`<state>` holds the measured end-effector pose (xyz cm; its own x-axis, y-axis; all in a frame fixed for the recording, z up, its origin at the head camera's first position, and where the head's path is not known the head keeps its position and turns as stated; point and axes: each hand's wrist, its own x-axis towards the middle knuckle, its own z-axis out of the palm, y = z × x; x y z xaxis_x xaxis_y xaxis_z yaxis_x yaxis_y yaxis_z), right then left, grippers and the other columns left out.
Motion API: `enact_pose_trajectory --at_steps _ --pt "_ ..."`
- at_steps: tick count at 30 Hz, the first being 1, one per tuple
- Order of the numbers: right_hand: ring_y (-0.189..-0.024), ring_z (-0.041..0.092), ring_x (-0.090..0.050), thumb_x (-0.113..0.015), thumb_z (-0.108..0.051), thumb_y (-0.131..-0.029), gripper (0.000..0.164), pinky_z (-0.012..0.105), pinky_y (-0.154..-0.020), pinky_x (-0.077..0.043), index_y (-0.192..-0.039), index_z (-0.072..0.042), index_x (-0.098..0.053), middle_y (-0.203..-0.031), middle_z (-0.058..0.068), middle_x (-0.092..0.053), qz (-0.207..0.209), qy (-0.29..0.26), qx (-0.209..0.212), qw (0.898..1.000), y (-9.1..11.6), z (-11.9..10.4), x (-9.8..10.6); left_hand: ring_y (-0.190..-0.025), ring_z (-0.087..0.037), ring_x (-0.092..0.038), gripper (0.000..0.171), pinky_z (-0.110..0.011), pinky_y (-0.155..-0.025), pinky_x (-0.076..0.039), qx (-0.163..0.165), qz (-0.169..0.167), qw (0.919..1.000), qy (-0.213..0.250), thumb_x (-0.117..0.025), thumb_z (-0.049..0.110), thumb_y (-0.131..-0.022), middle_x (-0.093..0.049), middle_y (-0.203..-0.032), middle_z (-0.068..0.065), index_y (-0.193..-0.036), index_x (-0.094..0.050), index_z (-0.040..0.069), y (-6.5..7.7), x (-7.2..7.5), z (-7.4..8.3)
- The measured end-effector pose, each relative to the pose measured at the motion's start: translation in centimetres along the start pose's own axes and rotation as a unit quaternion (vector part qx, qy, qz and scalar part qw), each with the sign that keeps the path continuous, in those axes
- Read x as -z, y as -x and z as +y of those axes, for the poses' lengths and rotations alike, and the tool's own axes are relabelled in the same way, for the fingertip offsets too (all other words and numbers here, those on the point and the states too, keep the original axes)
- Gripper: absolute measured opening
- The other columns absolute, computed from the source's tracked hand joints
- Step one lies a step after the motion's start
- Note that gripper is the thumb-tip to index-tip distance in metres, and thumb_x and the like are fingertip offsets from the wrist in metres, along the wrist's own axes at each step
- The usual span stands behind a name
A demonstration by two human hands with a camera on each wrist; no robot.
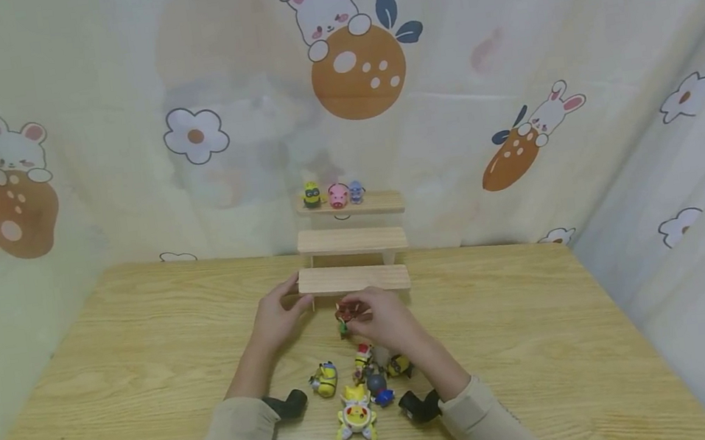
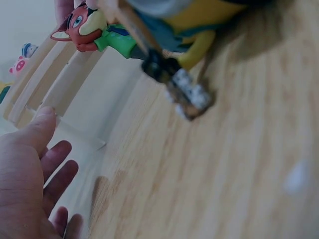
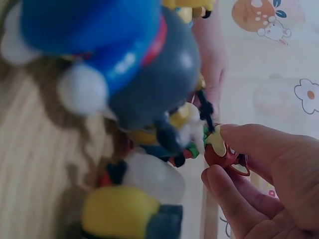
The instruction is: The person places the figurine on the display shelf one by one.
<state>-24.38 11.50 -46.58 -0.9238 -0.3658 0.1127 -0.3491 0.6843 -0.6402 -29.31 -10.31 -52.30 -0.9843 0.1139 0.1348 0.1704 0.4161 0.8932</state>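
My right hand [image 1: 384, 318] pinches a fox figurine [image 3: 219, 153] by its head, between thumb and fingers. This fox figurine [image 2: 82, 32], red-brown with a green shirt and dark tie, is in front of the lowest step [image 1: 354, 279] of a small wooden stand. At that step's left end is my left hand [image 1: 277, 319], its fingertips right at the edge. Loosely extended fingers [image 2: 59, 154] of the left hand show in the left wrist view, with nothing between them and the thumb.
On the stand's top step [image 1: 384, 202] are a yellow figure [image 1: 312, 195], a pink pig [image 1: 338, 195] and a small blue figure [image 1: 357, 191]. Between my forearms lie a yellow figure [image 1: 324, 380], a yellow-and-white one [image 1: 356, 418], a grey-and-blue one [image 1: 379, 389] and several others. A printed curtain [image 1: 241, 190] hangs behind.
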Motion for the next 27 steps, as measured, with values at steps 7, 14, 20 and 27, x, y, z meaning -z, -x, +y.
enact_pose_trajectory --at_steps 7,14,20,27 --pt "-0.089 0.016 -0.068 -0.075 -0.011 -0.081 0.036 0.021 -0.077 -0.056 -0.115 -0.008 -0.067 -0.103 0.006 -0.067 0.035 -0.023 0.001 0.999 -0.8 -0.6 1.4 -0.129 -0.030 -0.047 0.065 -0.051 -0.113 -0.030 0.000 -0.004 1.0000 0.007 -0.066 0.040 -0.087 -0.061 -0.128 -0.011 -0.143 -0.043 0.015 -0.5 -0.2 -0.2" --pt "-0.093 0.020 -0.067 -0.073 -0.011 -0.082 0.037 0.024 -0.079 -0.056 -0.118 -0.006 -0.065 -0.108 0.010 -0.068 0.065 -0.009 0.036 0.997 -3.4 -2.3 4.2 -0.129 -0.027 -0.048 0.065 -0.048 -0.113 -0.031 -0.010 -0.006 0.9998 0.014 -0.067 0.040 -0.087 -0.062 -0.126 -0.009 -0.142 -0.045 0.014 -0.8 -0.4 0.1" --pt "-0.097 0.021 -0.067 -0.071 -0.014 -0.085 0.038 0.028 -0.084 -0.056 -0.121 -0.008 -0.063 -0.113 0.009 -0.068 0.080 0.008 0.039 0.996 -7.3 -4.5 6.5 -0.127 -0.027 -0.050 0.064 -0.046 -0.112 -0.032 -0.017 -0.002 0.9998 0.007 -0.066 0.040 -0.087 -0.063 -0.125 -0.009 -0.141 -0.046 0.012 -0.8 0.0 -0.1" --pt "-0.097 0.020 -0.066 -0.068 -0.013 -0.086 0.035 0.031 -0.087 -0.055 -0.120 -0.009 -0.064 -0.110 0.006 -0.068 0.066 0.053 0.041 0.996 -11.0 -5.7 6.9 -0.128 -0.028 -0.050 0.063 -0.046 -0.112 -0.033 -0.011 -0.001 0.9998 0.015 -0.067 0.038 -0.087 -0.062 -0.126 -0.009 -0.141 -0.046 0.012 -0.4 0.1 -0.6"
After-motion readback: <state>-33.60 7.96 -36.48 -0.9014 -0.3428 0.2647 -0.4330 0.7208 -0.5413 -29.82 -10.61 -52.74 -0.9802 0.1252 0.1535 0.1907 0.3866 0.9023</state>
